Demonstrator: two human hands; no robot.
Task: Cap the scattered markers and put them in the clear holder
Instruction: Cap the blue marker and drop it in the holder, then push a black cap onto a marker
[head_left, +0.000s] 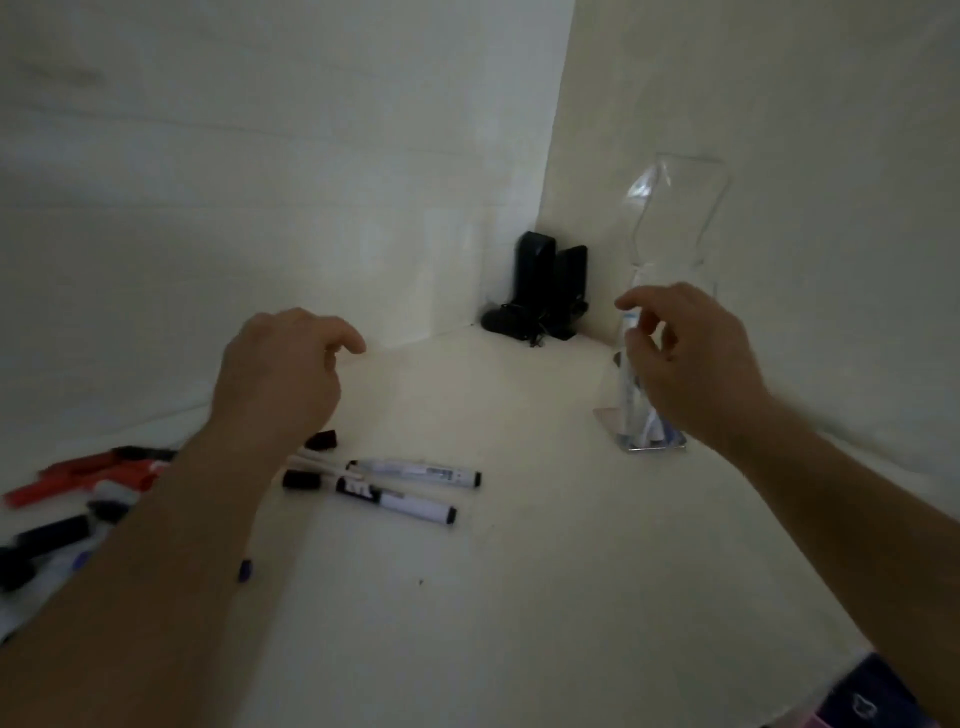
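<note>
Markers lie loose on the pale counter (519, 597): two white-bodied ones (410, 486) with black ends side by side near the middle, a black cap (321, 440) just behind them under the left wrist, and a blurred heap of red and black markers (78, 493) at the far left, partly hidden by the forearm. A few more stand inside the clear holder (670, 218), which rises tall and waisted at the right, near the wall, on a small square base.

The markers look light, stiff and smooth; they will likely roll if nudged, so a pinch at mid-barrel should hold one steady while a cap is pressed on at the tip. The holder seems thin, tall and easily tipped, so markers are best lowered straight down through its open top instead of dropped in at a slant.

The right hand (685, 364) hovers in front of the holder's lower half, fingers loosely curled; whether it holds anything I cannot tell, since what stands in the holder blurs behind it. The left hand (280, 374) hangs above the counter with relaxed, empty fingers.

Two dark upright objects (550, 280) with a cable sit in the corner.
</note>
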